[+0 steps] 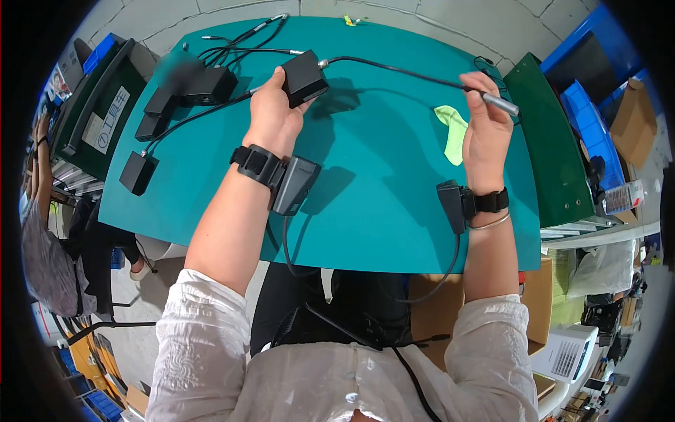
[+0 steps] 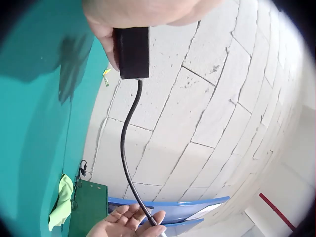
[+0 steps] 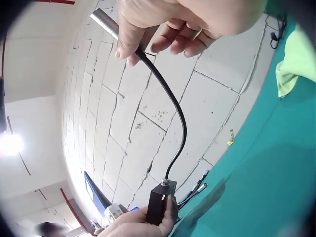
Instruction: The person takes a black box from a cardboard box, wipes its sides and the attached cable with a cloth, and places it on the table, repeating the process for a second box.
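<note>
My left hand [image 1: 273, 116] grips a small black box [image 1: 306, 79], holding it above the green table. From a metal fitting on the box runs a thin black gooseneck [image 1: 394, 68], arching across to the right. At its far end is a silver cylindrical head [image 1: 500, 104]. The right hand [image 1: 487, 141] pinches the neck just behind this head between thumb and forefinger, as the right wrist view shows. Its other fingers are loosely bent. Below the right hand, a lime-green cloth [image 1: 452, 137] lies on the table.
More black boxes with goosenecks lie at the table's left, among them one [image 1: 138, 173] near the left edge. Dark green cases [image 1: 105, 105] flank both sides. A pale block wall [image 2: 197, 98] rises behind the table [image 1: 365, 239]. Another person [image 1: 56, 253] is at far left.
</note>
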`<state>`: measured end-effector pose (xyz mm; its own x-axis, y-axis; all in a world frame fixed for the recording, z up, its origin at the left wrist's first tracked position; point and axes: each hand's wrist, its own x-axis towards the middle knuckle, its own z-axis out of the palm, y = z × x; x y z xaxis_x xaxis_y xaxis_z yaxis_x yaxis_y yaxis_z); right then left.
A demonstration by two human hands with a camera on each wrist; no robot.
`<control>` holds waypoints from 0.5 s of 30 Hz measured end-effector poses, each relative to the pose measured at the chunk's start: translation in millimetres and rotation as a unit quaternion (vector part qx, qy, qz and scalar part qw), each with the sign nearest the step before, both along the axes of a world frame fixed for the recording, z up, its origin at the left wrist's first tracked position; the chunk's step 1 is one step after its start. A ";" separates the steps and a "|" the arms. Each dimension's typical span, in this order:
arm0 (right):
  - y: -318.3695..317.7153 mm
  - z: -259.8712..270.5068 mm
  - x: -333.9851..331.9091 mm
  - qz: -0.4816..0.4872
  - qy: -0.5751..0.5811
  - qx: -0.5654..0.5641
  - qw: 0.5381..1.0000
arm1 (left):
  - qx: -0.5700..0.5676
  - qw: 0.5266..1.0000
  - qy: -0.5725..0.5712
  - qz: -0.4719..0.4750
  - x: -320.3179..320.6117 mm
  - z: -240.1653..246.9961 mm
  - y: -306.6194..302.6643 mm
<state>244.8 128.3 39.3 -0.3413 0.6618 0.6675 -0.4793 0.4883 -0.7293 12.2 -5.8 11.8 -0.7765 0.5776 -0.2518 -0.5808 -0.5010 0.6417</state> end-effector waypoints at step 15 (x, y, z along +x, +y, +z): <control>-47.8 0.5 -10.1 0.147 -0.262 0.018 0.954 | -0.092 0.983 0.137 -0.082 5.5 -10.6 2.7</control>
<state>234.7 80.4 39.8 -0.8012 0.4660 0.3753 -0.1742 0.4183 -0.8914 17.7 -3.1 1.2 -0.7300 0.6652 -0.1569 -0.4361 -0.2767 0.8563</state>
